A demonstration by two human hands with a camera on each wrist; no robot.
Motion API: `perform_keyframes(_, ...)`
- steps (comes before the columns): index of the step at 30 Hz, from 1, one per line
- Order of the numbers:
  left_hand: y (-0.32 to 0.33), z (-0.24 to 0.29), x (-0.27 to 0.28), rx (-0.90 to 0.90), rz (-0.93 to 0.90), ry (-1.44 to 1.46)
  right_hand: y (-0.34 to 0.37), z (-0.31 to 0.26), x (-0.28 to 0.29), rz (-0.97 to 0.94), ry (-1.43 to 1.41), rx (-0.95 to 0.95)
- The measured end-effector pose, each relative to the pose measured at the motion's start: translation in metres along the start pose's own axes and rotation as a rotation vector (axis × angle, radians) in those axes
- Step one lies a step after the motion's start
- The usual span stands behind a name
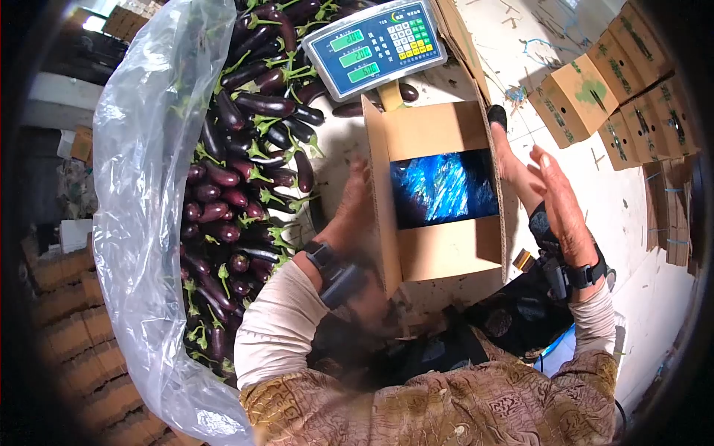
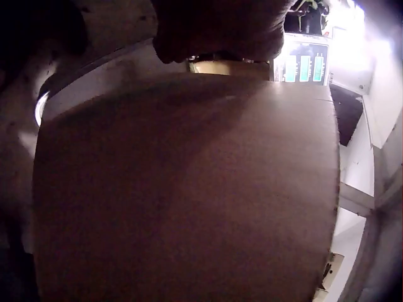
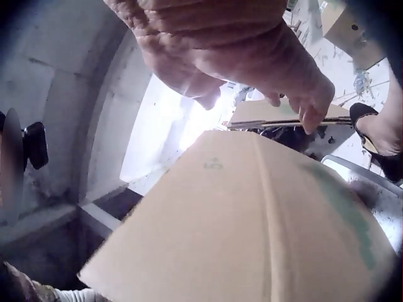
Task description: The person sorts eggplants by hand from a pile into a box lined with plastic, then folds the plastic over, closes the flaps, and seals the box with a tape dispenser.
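Observation:
An upright cardboard box (image 1: 446, 256) stands with its flaps spread, and dark, shiny plastic film (image 1: 445, 189) shows inside it. My left hand (image 1: 349, 212) is raised along the outer side of the left flap, its fingers pointing away from me and partly blurred. In the left wrist view that flap (image 2: 189, 189) fills most of the picture, with the shadowed left hand (image 2: 220, 28) above it. On the other side my right hand (image 1: 564, 208) is held beside the box, fingers extended and nothing in them. The right wrist view has this hand (image 3: 233, 56) over a flap (image 3: 208, 207).
A digital scale display (image 1: 375, 48) stands behind the box. Many eggplants (image 1: 253, 104) lie heaped at the left beside a clear plastic sheet (image 1: 149, 223). Closed cartons (image 1: 573, 100) are stacked at the right, flat cardboard (image 1: 82, 334) at the lower left. A foot (image 1: 497, 119) is near the box.

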State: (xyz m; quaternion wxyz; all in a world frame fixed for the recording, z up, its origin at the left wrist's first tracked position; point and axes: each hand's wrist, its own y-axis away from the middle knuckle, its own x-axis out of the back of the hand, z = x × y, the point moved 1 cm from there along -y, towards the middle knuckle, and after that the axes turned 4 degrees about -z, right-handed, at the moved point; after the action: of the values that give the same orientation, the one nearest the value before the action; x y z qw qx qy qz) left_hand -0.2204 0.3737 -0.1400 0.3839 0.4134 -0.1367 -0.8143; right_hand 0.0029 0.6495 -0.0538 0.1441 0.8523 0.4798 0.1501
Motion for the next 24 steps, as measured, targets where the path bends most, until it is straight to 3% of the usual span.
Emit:
perform_keyframes(1,0.001,0.005,-0.006,-0.004,-0.007,0.033,0.002,0.003,-0.004,-0.026,-0.025,-0.066)
perform_keyframes(6,0.001,0.01,-0.015,-0.01,-0.028,0.186,0.008,-0.006,-0.026,-0.167,0.062,-0.002)
perform_keyframes(9,0.001,0.006,-0.011,0.005,0.135,-0.055,-0.005,0.02,-0.027,-0.256,0.028,0.032)
perform_keyframes(11,0.002,0.005,-0.013,-0.011,-0.022,0.002,-0.003,0.018,-0.03,-0.262,0.029,0.018)
perform_keyframes(19,-0.009,-0.007,0.006,0.046,-0.121,-0.037,-0.005,0.019,-0.036,-0.253,0.056,-0.048)
perform_keyframes(21,-0.001,-0.003,-0.008,0.041,-0.102,-0.092,-0.011,0.029,-0.036,-0.28,-0.036,0.068)
perform_keyframes(24,0.005,-0.004,-0.032,0.088,-0.155,0.048,-0.014,0.021,-0.051,-0.258,-0.089,0.127)
